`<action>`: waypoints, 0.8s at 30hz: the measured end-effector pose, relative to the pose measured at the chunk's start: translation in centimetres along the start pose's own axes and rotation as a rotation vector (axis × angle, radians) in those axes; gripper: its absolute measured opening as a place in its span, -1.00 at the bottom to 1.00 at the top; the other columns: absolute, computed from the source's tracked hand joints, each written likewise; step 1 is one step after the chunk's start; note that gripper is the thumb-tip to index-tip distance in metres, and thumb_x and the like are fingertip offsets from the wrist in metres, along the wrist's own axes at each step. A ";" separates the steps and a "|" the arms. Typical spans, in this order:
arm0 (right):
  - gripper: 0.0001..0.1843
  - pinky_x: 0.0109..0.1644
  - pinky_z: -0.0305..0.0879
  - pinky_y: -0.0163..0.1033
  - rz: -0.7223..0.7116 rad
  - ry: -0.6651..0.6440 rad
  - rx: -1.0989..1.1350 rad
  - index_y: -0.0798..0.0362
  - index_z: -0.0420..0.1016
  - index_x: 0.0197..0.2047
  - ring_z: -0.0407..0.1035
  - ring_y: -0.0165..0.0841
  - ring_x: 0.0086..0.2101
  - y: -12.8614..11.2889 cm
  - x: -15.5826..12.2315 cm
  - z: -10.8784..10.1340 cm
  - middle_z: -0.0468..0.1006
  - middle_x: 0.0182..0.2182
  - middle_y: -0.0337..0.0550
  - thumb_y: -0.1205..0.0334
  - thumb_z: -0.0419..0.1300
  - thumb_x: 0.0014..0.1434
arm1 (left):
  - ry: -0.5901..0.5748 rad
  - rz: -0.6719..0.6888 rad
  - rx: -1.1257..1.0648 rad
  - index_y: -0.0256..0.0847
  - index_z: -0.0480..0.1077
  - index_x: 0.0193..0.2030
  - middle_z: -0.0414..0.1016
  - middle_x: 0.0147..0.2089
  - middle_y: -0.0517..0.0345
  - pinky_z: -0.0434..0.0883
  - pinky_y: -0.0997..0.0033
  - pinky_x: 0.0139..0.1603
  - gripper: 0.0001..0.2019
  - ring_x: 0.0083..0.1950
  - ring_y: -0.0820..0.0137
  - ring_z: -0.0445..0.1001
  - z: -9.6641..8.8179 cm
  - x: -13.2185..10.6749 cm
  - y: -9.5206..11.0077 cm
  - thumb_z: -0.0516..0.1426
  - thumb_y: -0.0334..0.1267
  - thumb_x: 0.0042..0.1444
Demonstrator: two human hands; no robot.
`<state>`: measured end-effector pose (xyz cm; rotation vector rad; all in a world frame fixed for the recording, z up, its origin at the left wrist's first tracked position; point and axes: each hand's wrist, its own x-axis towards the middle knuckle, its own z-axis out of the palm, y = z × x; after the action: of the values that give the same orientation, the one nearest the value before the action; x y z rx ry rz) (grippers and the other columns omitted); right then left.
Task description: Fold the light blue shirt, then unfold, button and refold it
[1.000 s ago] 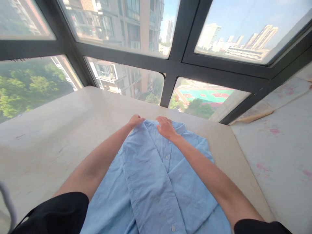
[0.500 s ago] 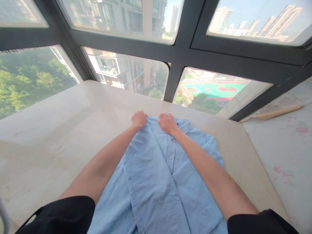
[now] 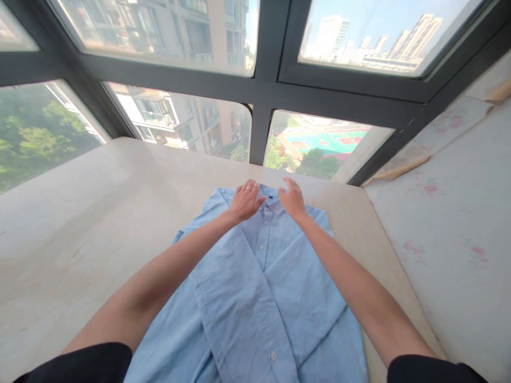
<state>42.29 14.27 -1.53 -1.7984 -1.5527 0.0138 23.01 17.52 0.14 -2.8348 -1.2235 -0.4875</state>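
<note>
A light blue button-up shirt (image 3: 243,271) lies front side up, its sleeves folded across the front and its collar (image 3: 275,205) toward the window. My left hand (image 3: 246,200) rests at the collar's left side, fingers spread, with a ring on one finger. On the collar's other side is my right hand (image 3: 293,198), its fingers apart and slightly curved. A small dark label (image 3: 271,197) shows inside the neck between both hands. White buttons (image 3: 262,247) run down the front. The shirt's lower end is cut off by the view's bottom edge.
Under the shirt is a pale stone-like sill (image 3: 99,229), stretching far to the left. Dark window frames (image 3: 263,90) close it off at the back. On the right stands a wall with flowered paper (image 3: 447,223), peeling near the window corner (image 3: 403,169).
Both hands have moved from the left shoulder and the collar's left part to either side of the collar, and their fingers have opened. The left shoulder now lies uncovered. The view has shifted right.
</note>
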 end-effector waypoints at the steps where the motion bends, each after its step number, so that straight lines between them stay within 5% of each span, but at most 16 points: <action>1: -0.50 0.27 0.14 0.05 0.032 0.016 -0.038 0.20 0.32 0.21 0.24 -0.10 0.17 1.3 -0.3 -1.2 0.42 0.15 0.16 0.25 -0.02 0.23 | -0.002 0.063 -0.025 -0.35 0.15 0.30 0.18 0.38 -0.24 0.17 0.10 0.27 -0.42 0.45 0.10 0.03 0.1 0.3 1.4 -0.21 0.06 0.37; 8: -0.54 0.18 0.20 0.05 0.103 -0.124 -0.345 0.19 0.38 0.16 0.27 -0.05 0.13 8.2 -4.8 -6.4 0.45 0.11 0.17 0.21 0.02 0.24 | -0.069 0.436 -0.051 -0.22 0.19 0.34 0.04 0.46 -0.10 -0.06 0.08 0.43 -0.48 0.50 0.19 -0.11 3.2 2.7 8.4 -0.13 0.00 0.36; 13: -0.50 0.25 0.11 0.07 0.000 -0.304 -0.498 0.21 0.29 0.26 0.14 -0.08 0.25 9.3 -8.3 -7.1 0.30 0.27 0.17 0.17 -0.13 0.37 | -0.241 0.278 -0.085 -0.24 0.11 0.40 0.05 0.46 -0.07 -0.11 -0.01 0.45 -0.41 0.50 0.19 -0.09 6.0 4.2 9.1 -0.17 0.04 0.35; 24: -0.45 0.30 0.01 0.19 0.066 -0.283 -0.516 0.23 0.20 0.32 0.06 -0.07 0.31 9.3 -9.2 -7.0 0.19 0.33 0.19 0.14 -0.20 0.39 | -0.276 0.209 -0.123 -0.15 -0.01 0.45 -0.03 0.49 0.05 -0.13 -0.08 0.44 -0.35 0.51 0.19 -0.15 6.4 4.3 8.8 -0.21 0.12 0.32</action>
<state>50.88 2.89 -5.54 -2.3303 -1.8102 -0.1157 33.85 15.33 -3.77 -3.1722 -0.9374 -0.1737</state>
